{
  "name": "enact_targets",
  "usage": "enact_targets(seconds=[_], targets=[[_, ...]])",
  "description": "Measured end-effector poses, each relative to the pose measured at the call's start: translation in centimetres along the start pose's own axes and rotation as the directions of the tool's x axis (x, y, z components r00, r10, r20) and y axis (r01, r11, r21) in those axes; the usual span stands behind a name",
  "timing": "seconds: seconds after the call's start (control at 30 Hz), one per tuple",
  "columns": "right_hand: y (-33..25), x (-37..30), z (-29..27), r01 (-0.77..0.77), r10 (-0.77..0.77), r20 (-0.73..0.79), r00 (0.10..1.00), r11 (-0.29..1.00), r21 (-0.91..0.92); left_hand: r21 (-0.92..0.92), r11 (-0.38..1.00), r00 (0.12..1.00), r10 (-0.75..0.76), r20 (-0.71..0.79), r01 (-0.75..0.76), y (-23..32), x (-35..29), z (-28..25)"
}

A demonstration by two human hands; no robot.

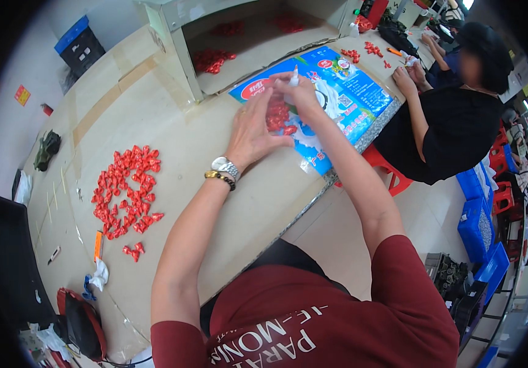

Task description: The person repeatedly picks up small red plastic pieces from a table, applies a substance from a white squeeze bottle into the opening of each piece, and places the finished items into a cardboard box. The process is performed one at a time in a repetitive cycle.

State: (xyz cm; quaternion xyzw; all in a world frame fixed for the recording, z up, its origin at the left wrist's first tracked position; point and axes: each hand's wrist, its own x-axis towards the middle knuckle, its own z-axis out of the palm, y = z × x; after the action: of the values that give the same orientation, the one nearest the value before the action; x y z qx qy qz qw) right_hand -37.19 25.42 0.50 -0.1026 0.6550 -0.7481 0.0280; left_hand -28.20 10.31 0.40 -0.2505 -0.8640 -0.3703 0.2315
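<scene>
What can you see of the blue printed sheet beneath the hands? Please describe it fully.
The blue sheet looks thin and glossy, printed with a red oval, white splashes and green leaves. It lies flat on the table, along the speckled edge, with what looks like clear tape at its near corner. Red pieces show over it between the left hand and right hand, which hide part of its print; whether either touches it is unclear.

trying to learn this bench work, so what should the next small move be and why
Probably bring the left hand slightly closer to the right hand to gather the small red pieces: they lie between both hands over the blue printed sheet, the left hand is open beside them, and the right hand is partly occupied, holding a white nozzle-tipped bottle.
</scene>
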Motion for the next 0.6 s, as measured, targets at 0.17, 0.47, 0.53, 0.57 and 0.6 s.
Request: enact_targets(seconds=[0.17, 0.47, 0.53, 0.57, 0.6], targets=[[-1.1, -0.3, -1.9, 0.079, -0.079, 0.024, 0.997, 0.997, -0.018, -0.013, 0.992, 0.973, -0.127, -0.191, 0.127, 1.0, -3.2, -4.6], [-4.4, -11.6, 5.1, 0.177, -0.183, 0.059, 0.981, 0.980, 0.090, -0.127, 0.796, 0.663, -0.571, -0.484, 0.592, 4.7, -18.2, -19.1], [-3.6, -14.7, 7.2, 0.096, -0.121, 0.193, 0.974, 0.986, 0.136, -0.088, 0.718, 0.573, -0.616, -0.540, 0.690, 6.4, -19.9, -19.8], [-3.1, -16.1, 8.4, 0.016, -0.049, 0.233, 0.971, 0.990, 0.141, -0.125, 0.678, 0.526, -0.661, -0.536, 0.725, 6.7, -20.9, -19.8], [-2.6, -17.7, 10.1, -0.062, 0.023, 0.276, 0.961, 0.989, 0.136, 0.078, 0.723, 0.643, -0.554, -0.530, 0.687, 6.6, -21.9, -20.1]])
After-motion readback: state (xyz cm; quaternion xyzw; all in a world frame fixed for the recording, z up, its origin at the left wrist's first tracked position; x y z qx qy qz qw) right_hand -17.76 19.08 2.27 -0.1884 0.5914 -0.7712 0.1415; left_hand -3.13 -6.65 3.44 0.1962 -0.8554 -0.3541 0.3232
